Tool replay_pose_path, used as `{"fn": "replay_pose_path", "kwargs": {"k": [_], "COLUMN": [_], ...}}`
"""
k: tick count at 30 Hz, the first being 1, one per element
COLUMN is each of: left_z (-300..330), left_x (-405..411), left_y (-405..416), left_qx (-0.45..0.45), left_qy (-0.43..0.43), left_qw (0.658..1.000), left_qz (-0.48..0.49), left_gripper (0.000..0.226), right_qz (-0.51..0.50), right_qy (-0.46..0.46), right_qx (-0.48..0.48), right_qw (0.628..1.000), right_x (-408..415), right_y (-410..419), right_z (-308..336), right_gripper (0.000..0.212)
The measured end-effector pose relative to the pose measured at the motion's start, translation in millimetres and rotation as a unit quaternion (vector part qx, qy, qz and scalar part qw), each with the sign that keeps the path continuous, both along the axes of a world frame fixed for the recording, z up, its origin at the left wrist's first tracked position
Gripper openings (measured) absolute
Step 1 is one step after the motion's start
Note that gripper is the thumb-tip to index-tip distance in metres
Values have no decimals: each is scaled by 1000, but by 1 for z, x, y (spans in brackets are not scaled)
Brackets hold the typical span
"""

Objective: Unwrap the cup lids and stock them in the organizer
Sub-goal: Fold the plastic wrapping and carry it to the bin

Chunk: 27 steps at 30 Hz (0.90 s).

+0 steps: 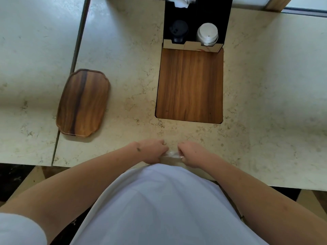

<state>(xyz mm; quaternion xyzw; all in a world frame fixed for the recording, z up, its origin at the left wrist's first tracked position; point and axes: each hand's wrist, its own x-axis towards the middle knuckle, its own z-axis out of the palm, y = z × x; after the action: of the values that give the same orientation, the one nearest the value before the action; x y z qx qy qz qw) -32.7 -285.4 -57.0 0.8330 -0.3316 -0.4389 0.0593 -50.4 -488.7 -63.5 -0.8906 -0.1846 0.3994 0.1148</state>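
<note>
A clear plastic wrapper [172, 155] is stretched between my two hands at the near edge of the counter, close to my body. My left hand [155, 150] grips its left end and my right hand [191, 152] grips its right end. What is inside the wrapper is hidden by my hands and shirt. At the back stands the black organizer [228, 18]. Its left slot holds a stack of black lids [178, 30], its right slot a stack of white lids [207, 34].
A wooden board [189, 85] lies in front of the organizer. A wooden tray [83, 103] sits to the left, near a seam in the marble counter [265, 103]. White crumpled paper [180, 1] fills the organizer's back compartment.
</note>
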Motion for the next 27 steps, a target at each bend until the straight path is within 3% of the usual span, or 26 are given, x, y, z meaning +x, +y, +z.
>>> {"fn": "replay_pose_path", "kwargs": {"k": [9,13,18,23,27], "left_z": [-3,-3,-5,-4,1], "left_x": [-9,-10,-7,5,19], "left_y": [10,12,19,25,15], "left_qx": [-49,-43,-36,-92,-160], "left_qy": [-73,-78,-44,35,107], "left_qw": [994,989,993,978,954], "left_qz": [69,121,102,183,229], "left_gripper": [17,18,18,16,24], "right_qz": [5,-50,-145,-337,-493], "right_qy": [-54,-64,-17,19,80], "right_qx": [38,52,55,99,188], "right_qw": [998,995,988,936,846], "right_x": [-7,-14,-23,-32,-52], "right_y": [-11,-10,-14,-23,-42], "right_z": [-3,-1,-1,8,29], "right_gripper": [9,11,17,23,15]}}
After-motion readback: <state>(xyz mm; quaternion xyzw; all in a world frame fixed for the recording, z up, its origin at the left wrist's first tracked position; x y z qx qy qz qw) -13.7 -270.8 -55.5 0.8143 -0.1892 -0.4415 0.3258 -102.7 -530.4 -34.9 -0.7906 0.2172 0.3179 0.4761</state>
